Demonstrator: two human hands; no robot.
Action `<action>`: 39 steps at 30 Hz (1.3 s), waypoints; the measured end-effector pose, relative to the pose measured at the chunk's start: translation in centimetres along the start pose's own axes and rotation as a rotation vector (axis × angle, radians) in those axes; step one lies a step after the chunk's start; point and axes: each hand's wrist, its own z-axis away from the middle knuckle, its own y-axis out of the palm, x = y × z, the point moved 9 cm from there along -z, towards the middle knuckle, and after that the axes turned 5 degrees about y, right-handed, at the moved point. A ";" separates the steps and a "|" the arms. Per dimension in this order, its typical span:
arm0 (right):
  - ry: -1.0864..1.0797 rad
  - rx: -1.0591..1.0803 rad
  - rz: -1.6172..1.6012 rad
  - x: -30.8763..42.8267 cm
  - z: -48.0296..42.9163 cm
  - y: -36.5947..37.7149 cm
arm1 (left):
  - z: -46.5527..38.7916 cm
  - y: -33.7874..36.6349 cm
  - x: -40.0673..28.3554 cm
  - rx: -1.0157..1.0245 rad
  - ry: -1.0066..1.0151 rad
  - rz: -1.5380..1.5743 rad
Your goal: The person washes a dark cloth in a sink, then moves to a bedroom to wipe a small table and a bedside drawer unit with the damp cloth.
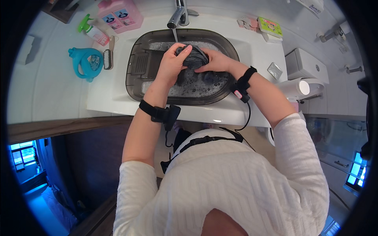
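A bunched dark grey cloth (195,57) is gripped between both hands, above foamy water (189,88) in a translucent dark plastic basin (137,94). My left hand (171,62) holds the cloth's left side, its thumb lying over the top. On the other side, my right hand (217,60) curls its fingers and thumb around the cloth. Water runs in a thin stream from the chrome faucet (177,17) just behind my left hand. Dark shapes show in the suds below the cloth, but I cannot tell what they are. The basin's ribbed washboard panel (140,63) is at the left.
Left of the basin stand a blue detergent bottle (85,63), a scrub brush (108,57), a spray bottle (96,34) and a pink jug (121,16). Right on the white sink counter (254,97) are a green pack (270,26) and a clear packet (275,70). Wrist straps trail cables.
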 end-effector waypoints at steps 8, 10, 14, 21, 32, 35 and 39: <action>0.474 -0.084 -0.551 -4.5 1.7 -2.7 | 0.1 -3.4 2.2 -0.124 -0.145 0.031; 0.492 -0.176 -0.696 -4.9 1.6 -4.2 | -0.4 -3.7 6.5 -0.118 -0.215 0.062; 0.272 -0.334 0.082 -6.7 -0.3 -5.5 | 0.1 -1.4 11.8 -0.046 -0.339 0.038; 0.079 0.176 1.421 -7.2 0.6 4.2 | 2.5 -1.0 11.8 0.092 -0.492 -0.210; 0.412 0.081 -0.073 0.7 1.1 -0.3 | 3.2 0.4 14.0 -0.129 -0.584 0.270; 0.207 0.036 -0.308 9.1 4.0 -2.4 | 3.5 2.0 11.2 -0.049 -0.526 0.392; -0.028 0.066 -0.497 15.2 6.2 -3.3 | 2.2 3.5 7.1 0.043 -0.297 0.592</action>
